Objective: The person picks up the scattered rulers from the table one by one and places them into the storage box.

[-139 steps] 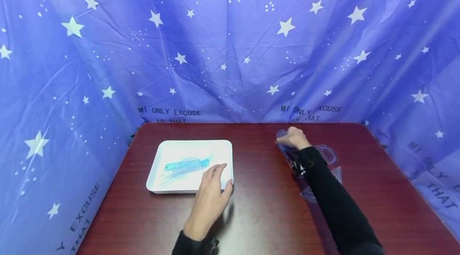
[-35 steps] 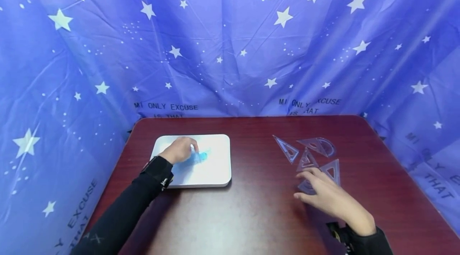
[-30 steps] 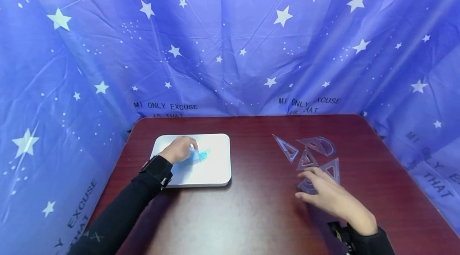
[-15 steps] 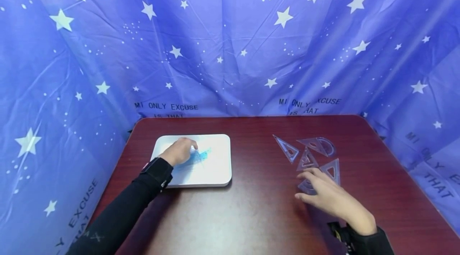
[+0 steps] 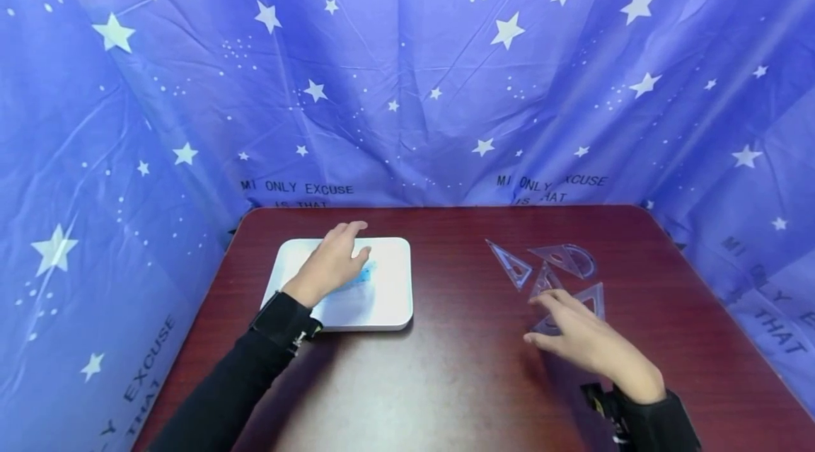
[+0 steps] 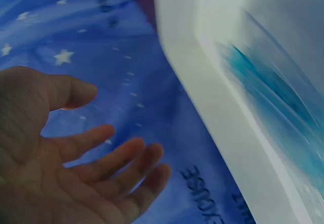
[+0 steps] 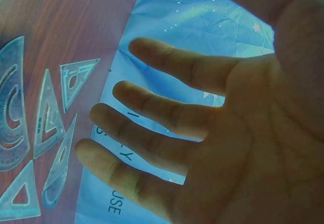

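Observation:
My left hand (image 5: 331, 261) hovers over the white tray (image 5: 393, 300), fingers spread and holding nothing. Beneath it, partly hidden, lie clear blue plastic strips (image 5: 363, 275); in the left wrist view these strips (image 6: 283, 95) rest close to the tray's wall. Farther right, my right hand (image 5: 586, 332) is held over several clear drawing tools, its fingers loosely extended and the palm bare. Nearby are a narrow set square (image 5: 499, 254), another set square (image 5: 597, 303) and a protractor (image 5: 584, 271). The right wrist view shows a larger protractor (image 7: 20, 128) beside set squares, partly hidden in the head view.
A dark red wooden table (image 5: 446, 381) carries everything, with the tray on its left half and the drawing tools on its right. Blue star-patterned curtains (image 5: 407, 119) hang behind and along both sides.
My left hand has come up from the strips, its curled fingers now spread. Earlier my right hand was at the table's far side; it has come nearer, leaving the narrow set square lying there.

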Demonstrator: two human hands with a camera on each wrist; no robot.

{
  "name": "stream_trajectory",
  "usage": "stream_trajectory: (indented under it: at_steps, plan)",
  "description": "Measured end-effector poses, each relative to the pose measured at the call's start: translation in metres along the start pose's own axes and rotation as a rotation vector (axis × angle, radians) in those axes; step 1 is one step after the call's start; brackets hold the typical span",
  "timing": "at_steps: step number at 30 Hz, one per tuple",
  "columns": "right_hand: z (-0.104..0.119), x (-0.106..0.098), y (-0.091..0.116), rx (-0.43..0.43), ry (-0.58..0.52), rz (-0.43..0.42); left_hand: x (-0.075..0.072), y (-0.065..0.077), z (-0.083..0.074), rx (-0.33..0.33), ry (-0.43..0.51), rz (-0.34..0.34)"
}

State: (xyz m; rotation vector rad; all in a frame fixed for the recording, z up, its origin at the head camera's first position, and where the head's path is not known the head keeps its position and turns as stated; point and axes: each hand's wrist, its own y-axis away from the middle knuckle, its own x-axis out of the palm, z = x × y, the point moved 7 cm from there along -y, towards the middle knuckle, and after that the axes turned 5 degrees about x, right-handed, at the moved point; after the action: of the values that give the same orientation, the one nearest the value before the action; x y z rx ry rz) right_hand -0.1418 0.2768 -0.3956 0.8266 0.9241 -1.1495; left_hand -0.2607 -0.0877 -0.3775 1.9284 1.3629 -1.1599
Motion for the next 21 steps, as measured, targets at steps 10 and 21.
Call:
stream_trajectory:
  at_steps: [10, 21]
  plan:
    - [-0.001, -0.005, -0.048, 0.030, -0.026, -0.047, 0.005, 0.026, -0.040, 0.025, 0.068, -0.158]
    - [-0.033, 0.017, -0.114, 0.149, 0.015, -0.031, 0.026, 0.059, -0.056, 0.055, 0.001, -0.262]
